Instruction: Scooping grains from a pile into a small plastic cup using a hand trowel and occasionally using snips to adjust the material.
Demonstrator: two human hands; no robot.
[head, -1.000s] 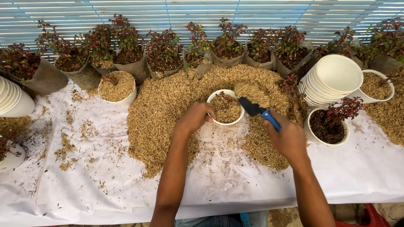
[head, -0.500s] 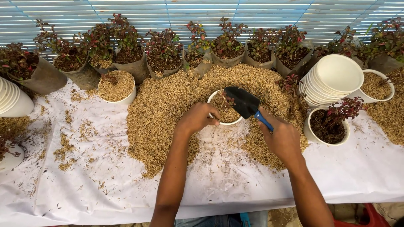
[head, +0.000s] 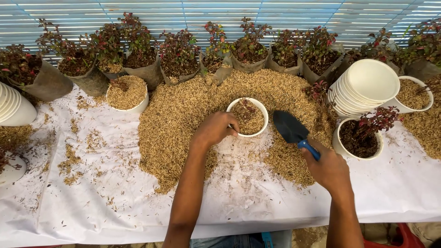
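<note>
My left hand (head: 215,129) grips the near left rim of a white pot (head: 248,117) that holds rice husk and a small red-leaved seedling. The pot stands in a wide heap of rice husk (head: 183,115) on a white sheet (head: 92,193). My right hand (head: 330,169) holds a small trowel (head: 292,129) with a black blade and a blue handle. The blade is empty and hovers just right of the pot, over the husk.
A row of red-leaved plants in grey grow bags (head: 147,69) lines the far edge. A stack of empty white pots (head: 367,85) lies on its side at right, beside a soil-filled pot with a plant (head: 360,138). Another husk-filled pot (head: 127,94) stands at left, more white pots (head: 14,108) at far left.
The trowel tipped over the pot half a second ago and has now drawn back to the right, blade empty. My left hand stays on the pot's rim.
</note>
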